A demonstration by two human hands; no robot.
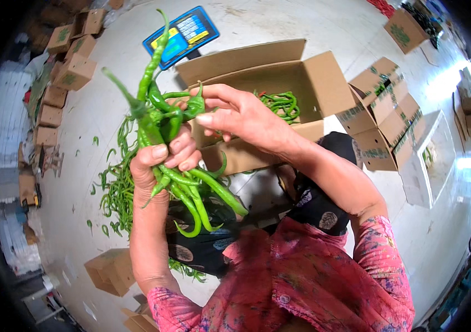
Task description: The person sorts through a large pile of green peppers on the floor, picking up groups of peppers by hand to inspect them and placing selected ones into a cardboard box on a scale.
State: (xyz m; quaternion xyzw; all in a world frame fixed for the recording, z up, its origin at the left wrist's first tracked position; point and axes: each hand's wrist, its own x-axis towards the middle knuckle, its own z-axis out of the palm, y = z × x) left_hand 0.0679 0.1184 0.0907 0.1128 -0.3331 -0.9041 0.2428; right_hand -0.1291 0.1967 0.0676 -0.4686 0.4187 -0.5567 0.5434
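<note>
My left hand is closed around a bunch of long green chili peppers, whose stems stick up and whose tips hang below the fist. With thumb and fingers, my right hand touches a curled green pepper at the top right of the bunch. Behind and below the right hand stands an open cardboard box. Inside it lie several green peppers and a bit of red. A loose heap of green peppers covers the floor to the left of my left forearm.
A blue-framed scale display stands beyond the box. More cardboard boxes and a white foam box are at the right. Small boxes line the left side. Another carton sits at the lower left.
</note>
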